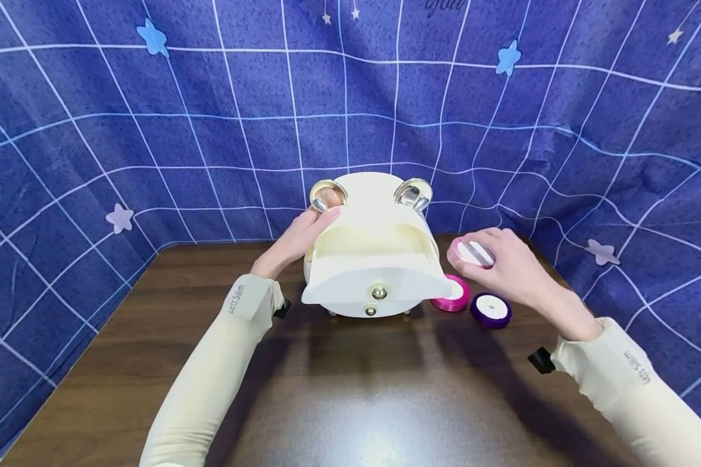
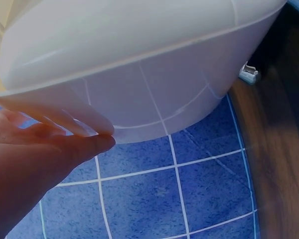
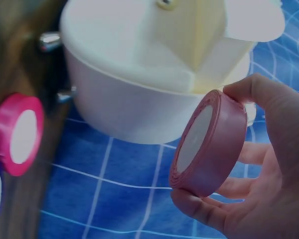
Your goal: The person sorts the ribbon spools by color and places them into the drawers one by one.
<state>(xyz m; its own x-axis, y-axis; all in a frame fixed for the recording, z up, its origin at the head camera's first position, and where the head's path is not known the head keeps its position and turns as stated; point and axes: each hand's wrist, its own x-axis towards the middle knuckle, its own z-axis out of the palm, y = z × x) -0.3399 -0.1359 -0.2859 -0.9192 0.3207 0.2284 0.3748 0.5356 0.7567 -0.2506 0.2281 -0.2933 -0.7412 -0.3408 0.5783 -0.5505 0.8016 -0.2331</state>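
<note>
A white storage box [image 1: 369,194] with two shiny round ears stands at the table's back, its upper drawer [image 1: 365,279] tilted out at the front. At the box's left side, just below the ear, my left hand [image 1: 300,235] grips the edge, thumb in front; the left wrist view shows the thumb against the glossy wall [image 2: 154,99], with some fingers hidden. To the right of the box, my right hand [image 1: 511,263] holds a pale pink ribbon roll [image 3: 222,144] above the table between thumb and fingers.
A hot pink ribbon roll [image 1: 454,295] lies beside the box's right front, with a purple ribbon roll [image 1: 491,310] next to it. The brown wooden table [image 1: 339,402] meets a blue curtain [image 1: 239,143] with white grid lines behind the box.
</note>
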